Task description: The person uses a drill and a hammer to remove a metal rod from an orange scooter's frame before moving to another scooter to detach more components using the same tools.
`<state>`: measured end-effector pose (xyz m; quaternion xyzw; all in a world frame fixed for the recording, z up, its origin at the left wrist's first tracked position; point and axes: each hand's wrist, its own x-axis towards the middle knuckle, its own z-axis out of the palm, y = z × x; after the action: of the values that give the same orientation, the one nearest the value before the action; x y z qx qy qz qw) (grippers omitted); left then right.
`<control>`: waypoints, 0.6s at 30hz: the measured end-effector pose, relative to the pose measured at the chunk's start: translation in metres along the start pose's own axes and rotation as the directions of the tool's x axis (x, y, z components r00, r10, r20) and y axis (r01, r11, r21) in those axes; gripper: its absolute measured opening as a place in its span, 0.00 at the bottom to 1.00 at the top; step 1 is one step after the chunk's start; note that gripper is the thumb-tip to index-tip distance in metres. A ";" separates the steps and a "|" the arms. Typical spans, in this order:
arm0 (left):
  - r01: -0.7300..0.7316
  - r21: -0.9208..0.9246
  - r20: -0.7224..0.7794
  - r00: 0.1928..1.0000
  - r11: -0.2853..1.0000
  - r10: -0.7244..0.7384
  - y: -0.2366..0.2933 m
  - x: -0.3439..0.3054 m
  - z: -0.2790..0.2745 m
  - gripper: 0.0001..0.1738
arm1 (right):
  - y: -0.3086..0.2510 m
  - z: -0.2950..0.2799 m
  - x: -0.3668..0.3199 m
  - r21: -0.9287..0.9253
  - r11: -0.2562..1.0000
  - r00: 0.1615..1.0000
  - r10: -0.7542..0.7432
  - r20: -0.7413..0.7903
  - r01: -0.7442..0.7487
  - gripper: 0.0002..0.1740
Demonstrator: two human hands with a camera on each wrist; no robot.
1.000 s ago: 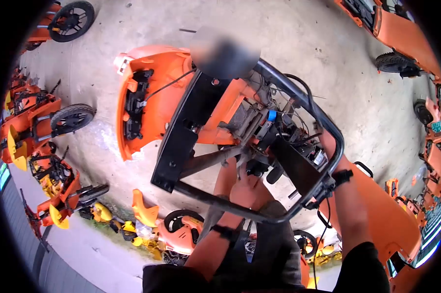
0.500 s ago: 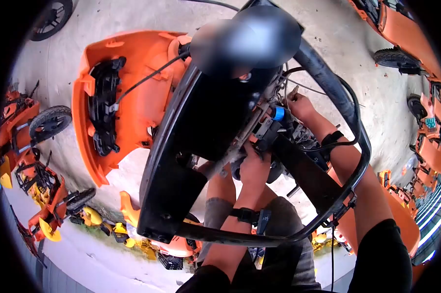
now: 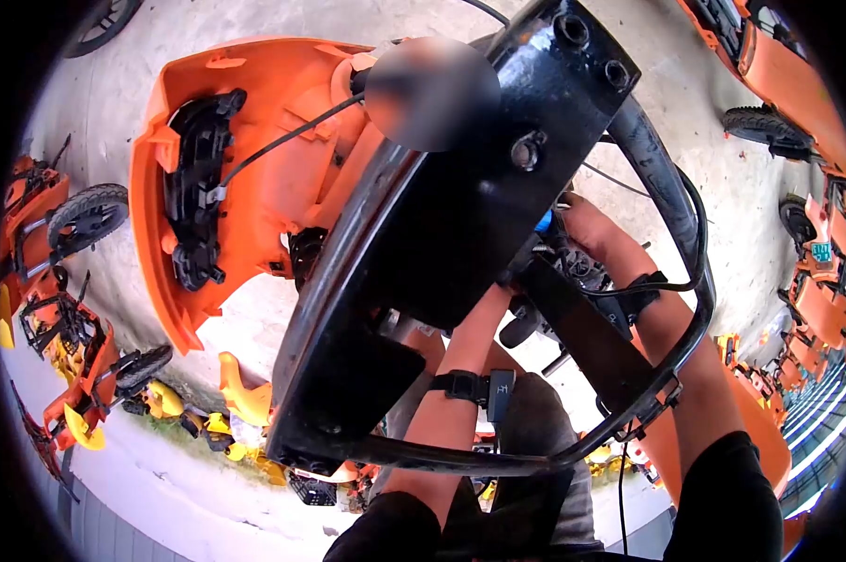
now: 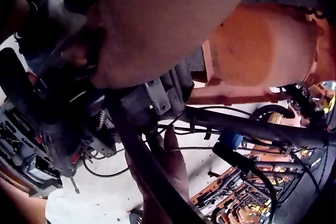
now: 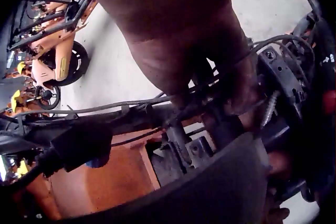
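A partly stripped orange motorbike stands before me, a broad black plate (image 3: 423, 234) and a bent black tube (image 3: 671, 178) rising toward the camera. My right hand (image 3: 592, 229) reaches in from the right beside a blue cap (image 3: 543, 222). In the right wrist view its fingers and thumb curl round a dark cylindrical part (image 5: 226, 124) of the frame. My left hand (image 4: 152, 29) reaches in below the plate, which hides its fingers in the head view. In the left wrist view the back of that hand covers its work; I cannot tell what the fingers do.
A large orange body shell (image 3: 273, 178) with a black fitting lies to the left, a cable running toward the plate. Orange bikes (image 3: 90, 356) line the left side, more orange bodies (image 3: 821, 253) the right. Yellow parts (image 3: 165, 398) lie along the lower left.
The view has come closer, so the black plate looms larger and covers more of the left hand. The right hand has moved up beside the blue cap, deep among the cables.
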<state>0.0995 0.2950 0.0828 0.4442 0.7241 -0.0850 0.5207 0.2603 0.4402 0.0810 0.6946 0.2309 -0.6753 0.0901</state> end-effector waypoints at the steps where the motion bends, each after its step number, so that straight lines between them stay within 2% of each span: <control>1: -0.010 0.048 -0.014 1.000 0.999 0.011 0.001 0.001 0.000 0.34 | 0.007 0.000 0.005 -0.134 0.986 0.994 -0.106 -0.009 0.103 0.28; 2: 0.044 0.000 0.061 0.997 0.999 -0.044 0.003 0.002 -0.005 0.32 | 0.015 0.001 0.009 -0.266 0.943 0.978 -0.209 -0.004 0.201 0.32; 3: 0.070 -0.023 0.099 0.993 0.997 -0.067 0.005 0.002 -0.008 0.31 | 0.021 0.001 0.015 -0.267 0.943 0.978 -0.209 -0.008 0.200 0.32; 6: 0.086 -0.103 0.126 0.989 0.991 -0.073 0.010 -0.004 -0.017 0.27 | 0.038 0.007 0.036 -0.097 0.975 0.964 -0.216 -0.157 0.202 0.34; 7: 0.081 -0.122 0.121 0.990 0.989 -0.066 0.009 -0.004 -0.015 0.26 | 0.046 0.009 0.047 -0.041 0.952 0.933 -0.307 -0.186 0.304 0.31; 8: 0.097 -0.089 0.114 0.990 0.991 -0.086 0.005 -0.001 -0.008 0.25 | 0.053 0.008 0.059 -0.039 0.951 0.933 -0.307 -0.185 0.305 0.31; 9: 0.106 -0.073 0.113 0.989 0.992 -0.097 0.002 -0.001 -0.005 0.25 | 0.062 0.001 0.073 -0.161 0.959 0.944 -0.263 -0.201 0.233 0.29; 11: 0.125 -0.040 0.120 0.986 0.991 -0.119 0.002 -0.003 -0.007 0.24 | 0.060 0.000 0.074 -0.282 0.947 0.951 -0.220 -0.219 0.154 0.28; 13: 0.136 -0.025 0.134 0.982 0.990 -0.132 0.001 -0.009 -0.007 0.24 | 0.055 -0.004 0.066 -0.082 0.956 0.929 -0.293 -0.224 0.282 0.20; 14: 0.117 -0.033 0.081 0.990 0.993 -0.114 -0.001 -0.012 -0.006 0.24 | 0.043 -0.001 0.054 -0.082 0.956 0.929 -0.293 -0.225 0.281 0.20; 15: 0.093 -0.040 0.026 0.995 0.995 -0.092 -0.003 -0.014 -0.006 0.23 | 0.031 0.002 0.042 -0.249 0.921 0.877 -0.368 -0.309 0.299 0.19; 17: 0.047 -0.065 -0.003 0.999 0.997 -0.047 -0.019 -0.009 0.012 0.23 | 0.015 -0.001 0.025 -0.411 0.867 0.811 -0.444 -0.380 0.282 0.18; 18: 0.004 -0.088 -0.037 0.999 0.996 -0.008 -0.027 -0.005 0.021 0.22 | 0.003 -0.004 0.020 -0.174 0.956 0.874 -0.288 -0.391 0.238 0.19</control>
<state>0.0942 0.2636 0.0684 0.4202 0.7380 -0.0463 0.5260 0.2647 0.4427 0.0614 0.7766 0.3774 -0.5043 -0.0117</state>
